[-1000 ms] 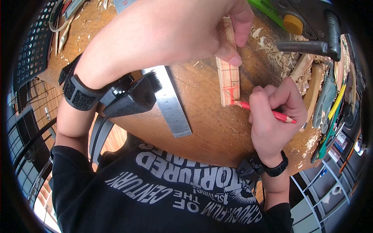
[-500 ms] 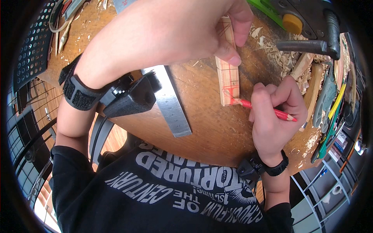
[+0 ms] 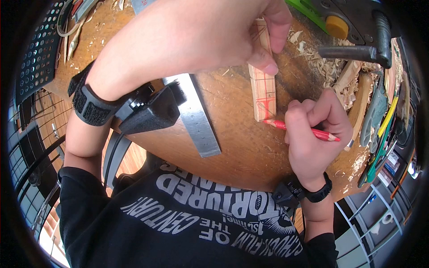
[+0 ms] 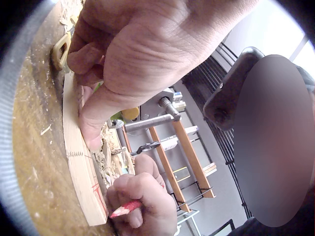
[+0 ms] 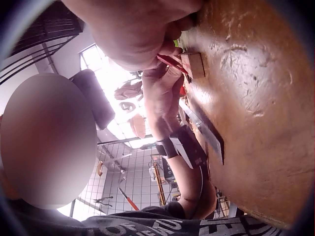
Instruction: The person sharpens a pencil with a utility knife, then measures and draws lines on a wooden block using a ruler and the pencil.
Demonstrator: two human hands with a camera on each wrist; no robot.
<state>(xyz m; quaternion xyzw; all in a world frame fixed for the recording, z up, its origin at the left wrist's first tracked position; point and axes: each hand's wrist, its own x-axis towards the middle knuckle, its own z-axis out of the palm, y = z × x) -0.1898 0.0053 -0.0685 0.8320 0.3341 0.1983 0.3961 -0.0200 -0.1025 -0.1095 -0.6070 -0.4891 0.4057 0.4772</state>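
Note:
A narrow wooden block (image 3: 264,96) lies on the workbench, its top face carrying black pencil lines and red marks near the close end. My left hand (image 3: 232,40) reaches over from the left and grips it, thumb along one side and fingers at the far part, which the hand partly covers. Between thumb and fingers, my right hand (image 3: 310,138) pinches a red pencil (image 3: 322,134). Its sharpened tip is right at the block's near end in the head view. In the left wrist view, the pencil (image 4: 127,208) points at the block's (image 4: 81,169) lower corner.
Left of the block, a steel ruler (image 3: 201,129) lies partly under my left wrist's camera. Wood shavings (image 3: 328,69) and a metal clamp handle (image 3: 348,53) are at the far right. Knives and other tools (image 3: 375,116) line the right edge. A perforated black plate (image 3: 38,53) stands at the left.
The pencil tip has slid from the block's marked top face leftward and down to its near end edge. My right hand shifted slightly with it; the left hand and block have stayed put.

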